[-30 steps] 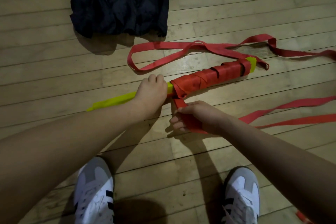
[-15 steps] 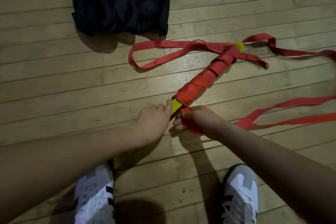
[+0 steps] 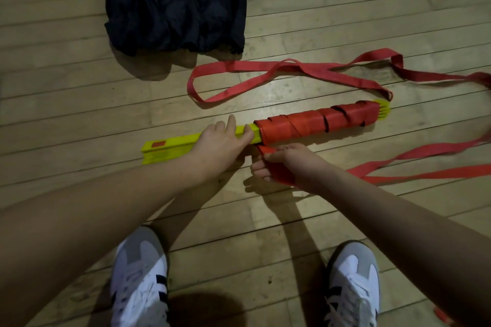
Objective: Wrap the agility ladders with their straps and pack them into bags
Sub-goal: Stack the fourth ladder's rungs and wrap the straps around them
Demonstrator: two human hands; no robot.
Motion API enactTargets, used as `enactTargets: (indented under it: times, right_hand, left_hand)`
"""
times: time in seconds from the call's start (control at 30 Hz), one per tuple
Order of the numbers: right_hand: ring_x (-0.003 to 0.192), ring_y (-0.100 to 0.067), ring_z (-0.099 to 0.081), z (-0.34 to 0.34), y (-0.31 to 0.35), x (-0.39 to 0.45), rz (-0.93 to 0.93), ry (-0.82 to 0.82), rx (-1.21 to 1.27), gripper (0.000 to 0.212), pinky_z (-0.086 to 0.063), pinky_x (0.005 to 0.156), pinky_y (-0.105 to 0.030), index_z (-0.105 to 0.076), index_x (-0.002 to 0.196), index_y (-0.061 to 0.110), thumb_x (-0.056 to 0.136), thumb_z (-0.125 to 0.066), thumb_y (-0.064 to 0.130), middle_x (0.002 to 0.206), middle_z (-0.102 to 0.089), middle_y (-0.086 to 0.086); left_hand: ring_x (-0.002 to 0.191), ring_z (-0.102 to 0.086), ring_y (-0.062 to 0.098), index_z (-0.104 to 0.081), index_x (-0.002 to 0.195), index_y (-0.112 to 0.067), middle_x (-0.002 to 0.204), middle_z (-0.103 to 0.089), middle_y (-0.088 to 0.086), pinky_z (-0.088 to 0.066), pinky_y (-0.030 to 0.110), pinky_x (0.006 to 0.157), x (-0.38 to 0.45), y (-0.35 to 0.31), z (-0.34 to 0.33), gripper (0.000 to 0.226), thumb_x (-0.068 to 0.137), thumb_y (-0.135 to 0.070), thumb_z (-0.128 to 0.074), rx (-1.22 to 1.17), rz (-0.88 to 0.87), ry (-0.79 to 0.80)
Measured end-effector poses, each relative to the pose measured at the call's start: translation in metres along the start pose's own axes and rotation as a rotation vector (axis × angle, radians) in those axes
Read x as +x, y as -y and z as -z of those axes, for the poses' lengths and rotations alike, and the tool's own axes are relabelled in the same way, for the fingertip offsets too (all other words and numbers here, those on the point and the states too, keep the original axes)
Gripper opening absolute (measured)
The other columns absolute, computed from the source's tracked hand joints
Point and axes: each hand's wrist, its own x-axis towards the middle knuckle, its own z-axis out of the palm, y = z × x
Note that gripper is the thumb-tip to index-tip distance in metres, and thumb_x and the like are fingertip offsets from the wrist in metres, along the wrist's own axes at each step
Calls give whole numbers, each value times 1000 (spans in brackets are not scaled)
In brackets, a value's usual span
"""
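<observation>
My left hand (image 3: 225, 141) presses straight fingers on the yellow ladder bundle (image 3: 186, 145); my right hand (image 3: 281, 164) pinches the red strap (image 3: 279, 175).

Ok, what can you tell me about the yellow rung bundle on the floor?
The rung bundle is a stack of flat yellow slats, plastic by the look, lying roughly level on the wooden floor, with a small red patch near its left end. Red strap is wound in a spiral around its right half; yellow tips poke out at the far right. The left hand rests on the bare middle, fingers extended. The right hand pinches the strap just below it.
</observation>
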Motion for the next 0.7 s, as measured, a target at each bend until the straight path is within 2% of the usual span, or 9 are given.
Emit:
enactTargets:
  times: [0.03,0.07,0.13,0.2,0.27,0.37,0.47,0.6,0.7]
  right_hand:
    - [69,-18,-69,0,-3,0,-3,-4,3,21,-55,64,-25,-57,114,-5,98,-45,2,83,-71,-12]
    - [67,-17,-69,-1,-6,-1,-5,-9,4,21,-55,63,-25,-58,114,-4,98,-45,2,82,-71,-12]
    - [65,-17,-69,-1,-12,0,-13,-18,7,20,-54,62,-26,-58,112,-3,98,-44,2,80,-70,-12]
    - [67,-22,-68,-2,-17,-1,-14,-14,19,18,-54,62,-29,-55,111,-5,98,-43,-1,81,-68,-16]
    - [67,-27,-67,-1,-20,-3,-20,-3,46,16,-53,61,-32,-53,106,-6,97,-41,-5,82,-66,-21]
    - [69,-28,-69,3,-17,-4,-32,-1,40,14,-55,70,-37,-55,102,-9,95,-44,-6,85,-68,-24]
    - [77,-27,-69,6,-9,-4,-40,0,-30,12,-56,78,-37,-57,99,-7,95,-47,-3,91,-71,-23]
    - [77,-25,-69,3,3,-3,-26,38,-67,11,-57,77,-34,-57,98,-6,96,-47,-2,93,-71,-22]
    - [76,-23,-70,-5,8,2,-16,61,-89,11,-57,79,-35,-57,100,-4,96,-48,0,87,-72,-17]
  left_hand:
    - [81,-65,38,-59,124,-16,121,-58,31,-52,34,63,-5,-1,-1,58,72,-34,-77,-18,3,-36]
    - [86,-64,41,-57,127,-17,125,-54,33,-52,38,67,-10,-4,-4,56,77,-35,-74,-91,-16,-40]
    - [109,-54,41,-34,143,-25,138,-39,30,-46,41,83,-18,-14,-10,54,95,-38,-52,-249,-11,45]
    - [109,-51,35,-26,141,-30,127,-43,17,-42,37,78,-24,-21,-9,47,98,-38,-43,-282,35,58]
    - [101,-53,31,-29,132,-28,112,-47,10,-37,35,65,-24,-22,-4,40,97,-34,-46,-306,80,1]
    - [100,-53,33,-25,137,-26,112,-47,11,-34,35,62,-19,-18,1,44,98,-28,-46,-310,117,68]
    - [102,-53,34,-20,142,-25,116,-47,12,-36,36,64,-11,-10,4,53,97,-25,-48,-358,203,75]
    - [108,-51,33,-15,145,-19,122,-48,13,-40,39,67,2,15,2,69,91,-19,-58,-363,318,72]
    - [113,-50,34,-19,146,-7,127,-47,18,-46,40,83,12,31,0,75,86,-12,-64,-243,388,29]
